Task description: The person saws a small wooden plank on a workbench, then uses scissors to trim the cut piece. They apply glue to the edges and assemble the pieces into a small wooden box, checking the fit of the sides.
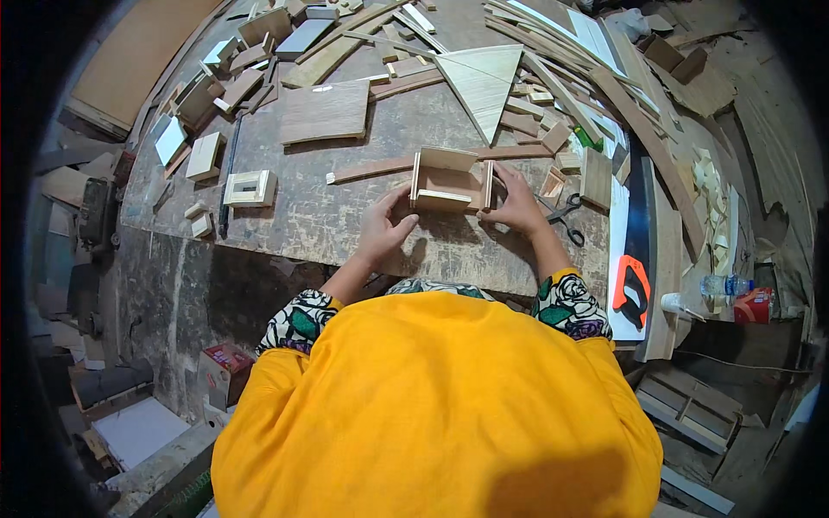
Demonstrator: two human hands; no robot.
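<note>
A small open wooden box (444,200) stands on the worn workbench (328,233) in front of me, its hollow side facing up and toward me. My left hand (386,226) is at the box's left side, fingers curled against the wall and thumb apart. At the other end, my right hand (515,205) grips the right wall between thumb and fingers. Behind the box lies a brown wooden strip (371,169). Black scissors (565,216) rest just right of my right hand, beside a small wooden block (596,178).
A handsaw with an orange handle (631,292) lies along the bench's right edge. A triangular board (484,82), a rectangular board (325,112) and many offcuts cover the far side. At left are a small frame-like block (250,188) and a dark rod (230,177).
</note>
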